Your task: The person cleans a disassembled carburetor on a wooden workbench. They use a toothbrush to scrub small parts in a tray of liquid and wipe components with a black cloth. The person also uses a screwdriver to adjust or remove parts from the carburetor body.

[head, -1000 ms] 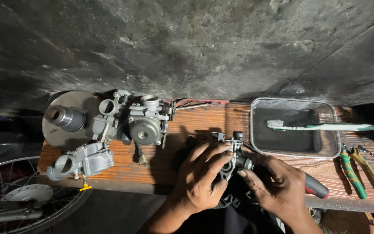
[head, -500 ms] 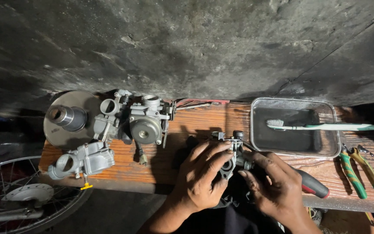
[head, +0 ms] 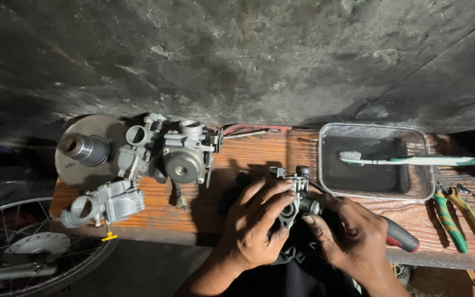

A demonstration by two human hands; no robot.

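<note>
Hands, carburetor: seemingly unchanged grip.

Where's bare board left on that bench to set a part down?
Freest patch: the wooden board between the carburetor cluster and the metal tray, behind the hands. A narrower strip runs along the front edge, between the lower-left carburetor and the left hand. Crowded: left end, and the right end with pliers.

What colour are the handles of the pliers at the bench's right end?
Green with yellow edging, on the pliers lying beside the metal tray; the head view shows them.
</note>
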